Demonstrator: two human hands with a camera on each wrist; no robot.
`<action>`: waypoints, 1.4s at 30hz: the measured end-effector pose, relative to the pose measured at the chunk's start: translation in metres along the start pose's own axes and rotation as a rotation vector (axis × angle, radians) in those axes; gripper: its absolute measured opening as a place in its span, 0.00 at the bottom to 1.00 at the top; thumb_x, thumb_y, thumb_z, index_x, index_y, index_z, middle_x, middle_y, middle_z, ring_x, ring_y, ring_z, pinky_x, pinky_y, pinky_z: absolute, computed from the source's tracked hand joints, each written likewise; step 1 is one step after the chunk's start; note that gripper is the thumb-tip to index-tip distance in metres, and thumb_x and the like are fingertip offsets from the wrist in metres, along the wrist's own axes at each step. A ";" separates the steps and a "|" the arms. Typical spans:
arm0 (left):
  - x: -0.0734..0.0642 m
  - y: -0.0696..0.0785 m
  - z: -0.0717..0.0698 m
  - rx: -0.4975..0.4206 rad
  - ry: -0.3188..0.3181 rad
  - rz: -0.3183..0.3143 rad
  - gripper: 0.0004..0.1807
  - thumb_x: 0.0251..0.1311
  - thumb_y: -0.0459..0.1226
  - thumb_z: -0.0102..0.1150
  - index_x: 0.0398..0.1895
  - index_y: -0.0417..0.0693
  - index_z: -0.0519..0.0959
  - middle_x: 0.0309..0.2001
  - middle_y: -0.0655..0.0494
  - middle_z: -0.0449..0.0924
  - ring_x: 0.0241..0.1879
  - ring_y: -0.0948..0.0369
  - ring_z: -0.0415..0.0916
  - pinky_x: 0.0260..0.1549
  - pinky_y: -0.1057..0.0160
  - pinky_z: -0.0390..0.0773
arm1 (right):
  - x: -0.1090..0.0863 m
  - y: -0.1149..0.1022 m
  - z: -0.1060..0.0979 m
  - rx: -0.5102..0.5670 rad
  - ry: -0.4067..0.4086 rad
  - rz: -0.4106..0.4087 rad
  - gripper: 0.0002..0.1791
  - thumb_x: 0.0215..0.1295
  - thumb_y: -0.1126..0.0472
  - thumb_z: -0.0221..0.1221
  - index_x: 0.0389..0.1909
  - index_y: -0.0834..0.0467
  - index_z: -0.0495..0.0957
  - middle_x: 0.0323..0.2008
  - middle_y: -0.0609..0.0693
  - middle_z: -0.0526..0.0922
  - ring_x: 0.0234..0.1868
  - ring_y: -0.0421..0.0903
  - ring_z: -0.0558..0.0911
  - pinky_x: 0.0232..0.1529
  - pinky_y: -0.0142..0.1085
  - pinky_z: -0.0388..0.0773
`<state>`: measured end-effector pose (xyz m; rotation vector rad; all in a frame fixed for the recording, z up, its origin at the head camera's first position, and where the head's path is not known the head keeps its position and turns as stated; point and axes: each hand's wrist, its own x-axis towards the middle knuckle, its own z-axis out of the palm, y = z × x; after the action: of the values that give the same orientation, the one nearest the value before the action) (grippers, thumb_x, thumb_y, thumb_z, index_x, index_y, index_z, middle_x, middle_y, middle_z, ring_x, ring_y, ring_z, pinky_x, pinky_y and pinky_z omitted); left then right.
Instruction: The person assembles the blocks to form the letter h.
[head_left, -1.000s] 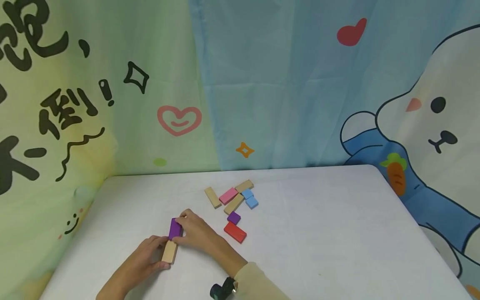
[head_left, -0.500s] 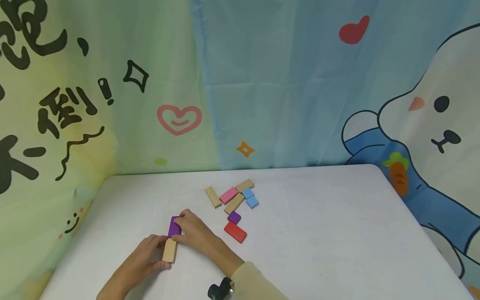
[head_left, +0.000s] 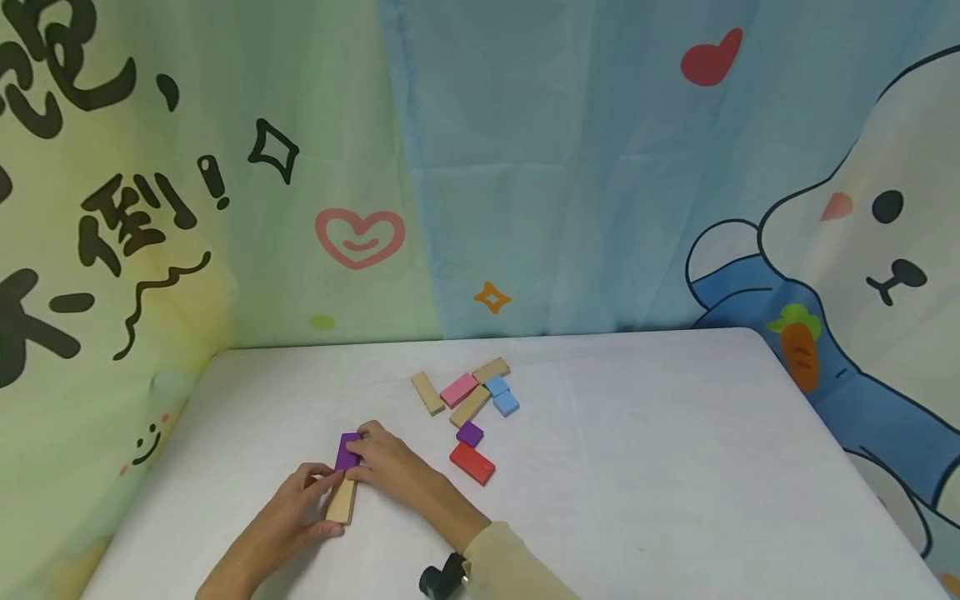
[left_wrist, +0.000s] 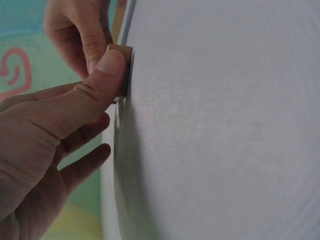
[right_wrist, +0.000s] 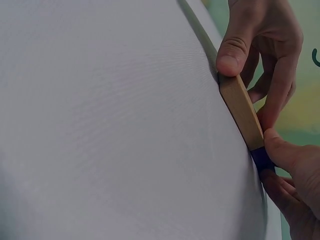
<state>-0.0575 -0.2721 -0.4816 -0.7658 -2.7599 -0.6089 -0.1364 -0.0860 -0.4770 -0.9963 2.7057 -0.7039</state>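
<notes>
A plain wooden block (head_left: 342,502) and a purple block (head_left: 347,452) lie end to end on the white table, left of centre. My left hand (head_left: 277,525) holds the plain block, thumb at its near end and index finger reaching over its far end, by the seam. My right hand (head_left: 393,468) pinches the purple block from the right between thumb and fingers; part of it is hidden behind them. In the right wrist view, the plain block (right_wrist: 242,110) meets the purple block (right_wrist: 261,159) in one line. The left wrist view shows only the plain block's near end (left_wrist: 122,50) under the thumb.
Beyond the right hand lie a red block (head_left: 472,463), a small purple block (head_left: 470,433), two small blue blocks (head_left: 506,403), a pink block (head_left: 458,390) and several plain blocks (head_left: 427,393). A printed curtain (head_left: 525,167) hangs behind the white table (head_left: 675,467).
My left index finger has shifted from the plain block's side to over its far end at the seam. Both blocks and my right hand have barely moved.
</notes>
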 end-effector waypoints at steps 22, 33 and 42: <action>0.012 0.008 -0.002 0.079 0.034 -0.046 0.21 0.48 0.35 0.71 0.47 0.35 0.83 0.42 0.55 0.76 0.39 0.63 0.76 0.35 0.66 0.81 | -0.001 0.002 -0.003 -0.017 0.031 -0.029 0.26 0.68 0.48 0.56 0.64 0.53 0.73 0.66 0.51 0.70 0.64 0.44 0.74 0.61 0.29 0.74; 0.019 0.010 -0.002 0.111 0.046 -0.092 0.19 0.44 0.34 0.73 0.41 0.35 0.84 0.39 0.56 0.79 0.37 0.62 0.77 0.35 0.68 0.81 | 0.001 0.007 0.002 0.001 0.050 -0.042 0.25 0.67 0.48 0.58 0.62 0.54 0.75 0.65 0.51 0.73 0.64 0.45 0.75 0.62 0.31 0.75; 0.019 0.007 -0.002 0.115 0.055 -0.033 0.27 0.44 0.34 0.73 0.51 0.35 0.80 0.47 0.51 0.79 0.45 0.57 0.76 0.42 0.58 0.82 | 0.001 0.007 0.003 0.025 0.042 -0.013 0.24 0.66 0.48 0.60 0.60 0.53 0.76 0.65 0.50 0.72 0.65 0.44 0.74 0.62 0.32 0.74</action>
<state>-0.0698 -0.2590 -0.4715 -0.6698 -2.7346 -0.4655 -0.1401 -0.0830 -0.4828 -1.0056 2.7220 -0.7672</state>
